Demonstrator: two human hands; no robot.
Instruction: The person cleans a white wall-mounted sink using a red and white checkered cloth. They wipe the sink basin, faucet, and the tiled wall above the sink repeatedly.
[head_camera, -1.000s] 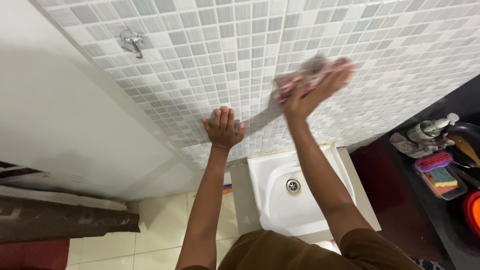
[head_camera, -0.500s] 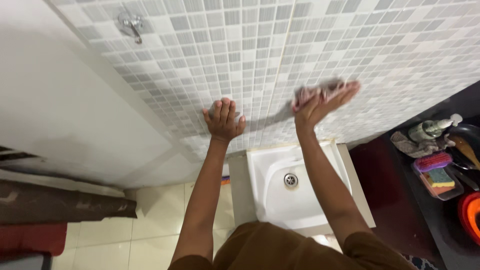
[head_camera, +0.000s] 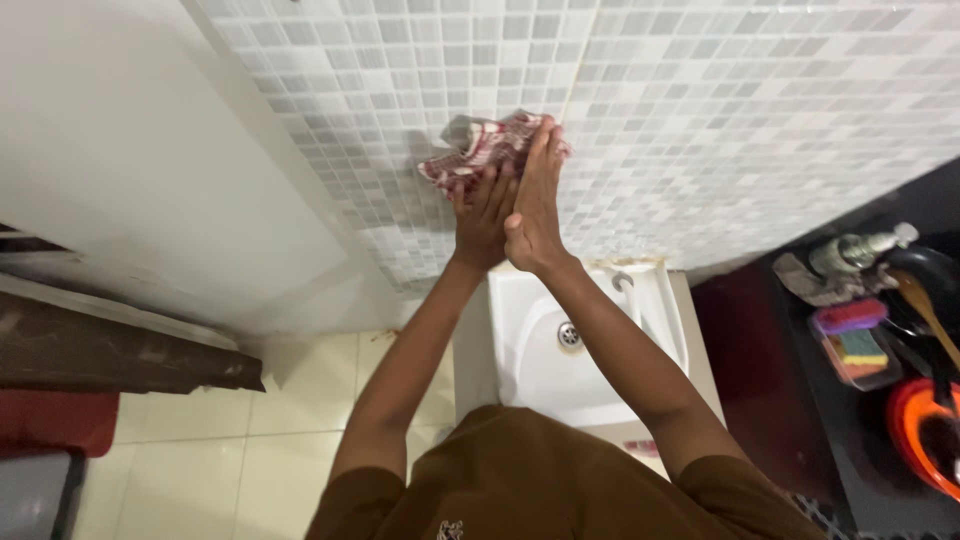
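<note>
Closest in, your brown shirt fills the bottom edge, both bare forearms rising from it and meeting at the wall. Below them sits the white ceramic washbasin with a round metal drain and a small chrome tap at its back rim. To your right, a dark countertop carries a clear tray holding a pink brush and a green-and-yellow sponge, a pump bottle lying on a grey rag, and an orange bowl at the frame edge. To your left, pale floor tiles and a plain white wall. Farther up, your left hand lies flat on the mosaic wall of small grey and white square tiles, fingers straight and held close together, tips touching the lower edge of the red-and-white checked cloth. Your right hand lies just beside it, thumb side against the left hand, fingers straight and pressed together, flat over the right part of the cloth. That cloth is bunched against the tiles above the basin, beside a vertical grout seam, most of it showing left of your right fingertips.
</note>
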